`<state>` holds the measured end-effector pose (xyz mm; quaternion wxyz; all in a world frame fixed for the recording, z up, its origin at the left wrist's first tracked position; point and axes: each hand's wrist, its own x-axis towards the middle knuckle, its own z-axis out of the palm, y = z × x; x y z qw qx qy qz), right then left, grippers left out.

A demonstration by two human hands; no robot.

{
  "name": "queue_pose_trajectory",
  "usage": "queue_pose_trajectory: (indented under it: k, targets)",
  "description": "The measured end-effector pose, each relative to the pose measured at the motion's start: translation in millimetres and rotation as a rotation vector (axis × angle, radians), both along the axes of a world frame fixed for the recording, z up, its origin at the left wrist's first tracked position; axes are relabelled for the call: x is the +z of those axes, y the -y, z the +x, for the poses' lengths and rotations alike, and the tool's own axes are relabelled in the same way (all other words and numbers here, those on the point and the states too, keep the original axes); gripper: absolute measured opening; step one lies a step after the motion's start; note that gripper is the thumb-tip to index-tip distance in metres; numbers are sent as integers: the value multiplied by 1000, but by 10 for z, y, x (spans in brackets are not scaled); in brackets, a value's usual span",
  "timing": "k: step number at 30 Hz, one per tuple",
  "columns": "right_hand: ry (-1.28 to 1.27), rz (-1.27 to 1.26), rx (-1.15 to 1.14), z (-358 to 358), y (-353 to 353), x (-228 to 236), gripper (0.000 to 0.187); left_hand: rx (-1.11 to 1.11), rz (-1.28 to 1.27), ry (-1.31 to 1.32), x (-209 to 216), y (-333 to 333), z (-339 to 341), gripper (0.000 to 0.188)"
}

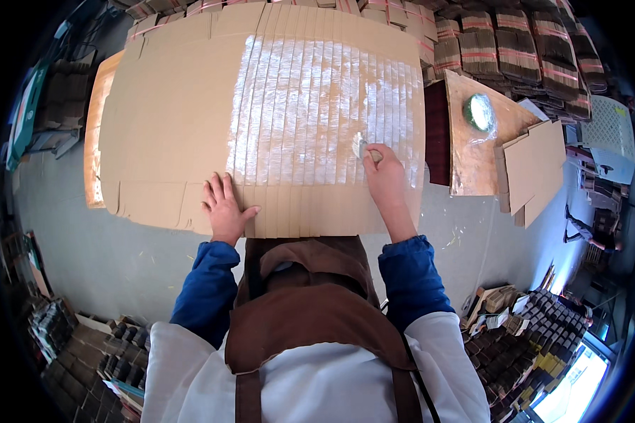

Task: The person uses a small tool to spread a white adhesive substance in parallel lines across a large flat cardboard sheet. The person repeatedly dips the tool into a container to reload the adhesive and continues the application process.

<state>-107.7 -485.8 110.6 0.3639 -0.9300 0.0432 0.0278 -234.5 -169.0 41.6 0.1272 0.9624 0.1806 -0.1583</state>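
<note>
Before me lies a large sheet of brown cardboard [169, 106]. On its right part, overlapping cardboard strips [310, 113] stand in a fanned row, streaked with a white, glue-like coating. My right hand [386, 176] grips a brush [361, 145] whose pale bristles touch the coated strips near the right side. My left hand [226, 208] lies flat with fingers spread at the near edge, just left of the strips, pressing on the cardboard. Both forearms wear blue sleeves.
To the right, a wooden table [466, 158] holds a green-rimmed bowl [479, 113] of white stuff and cardboard pieces [535, 169]. Tied cardboard bundles [518, 46] are piled behind. More stacks [522, 345] stand at lower right. A person [584, 231] is far right.
</note>
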Motion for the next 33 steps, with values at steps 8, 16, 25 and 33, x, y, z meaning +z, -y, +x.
queue_pose_trajectory:
  k: [8, 16, 25, 33]
  targets:
    - [-40, -19, 54, 219, -227, -243, 16, 8, 5, 4, -14, -62, -32, 116]
    - [12, -199, 137, 722, -185, -325, 20, 0, -2, -24, 30, -29, -1, 115]
    - [-224, 12, 282, 820, -82, -256, 21, 12, -2, -24, 52, -33, -15, 115]
    - [-86, 55, 86, 788, -251, -395, 26, 7, -20, -32, 11, -4, 34, 117]
